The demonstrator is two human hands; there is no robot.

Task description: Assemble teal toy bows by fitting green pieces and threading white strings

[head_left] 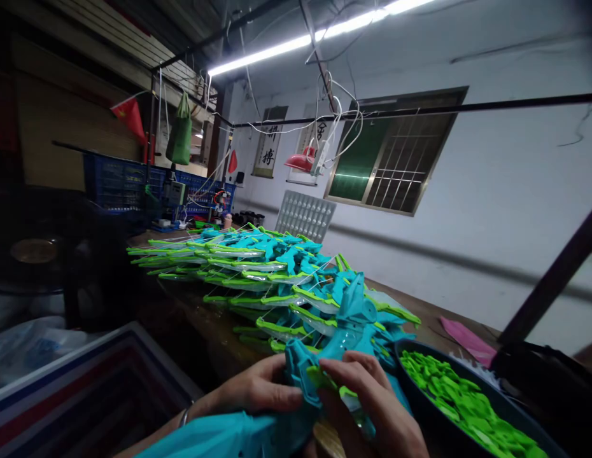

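Observation:
Both my hands meet at the bottom middle of the head view over a teal plastic toy piece (pixel 298 372). My left hand (pixel 258 389) is closed, its thumb pressed on the teal piece. My right hand (pixel 367 397) pinches a small bright green plastic part (pixel 322 376) against the same teal piece. A long heap of teal and green toy bows (pixel 277 280) in clear packs stretches away across the wooden table (pixel 205 318). Just right of my hands stands a dark bowl (pixel 420 407) full of loose green parts (pixel 458 401).
A striped box (pixel 86 381) lies at the lower left beside a plastic bag (pixel 28 346). Blue crates (pixel 119 184) and small devices stand at the table's far end. A pink sheet (pixel 468 340) lies by the wall. A dark bar (pixel 549 286) slants at the right.

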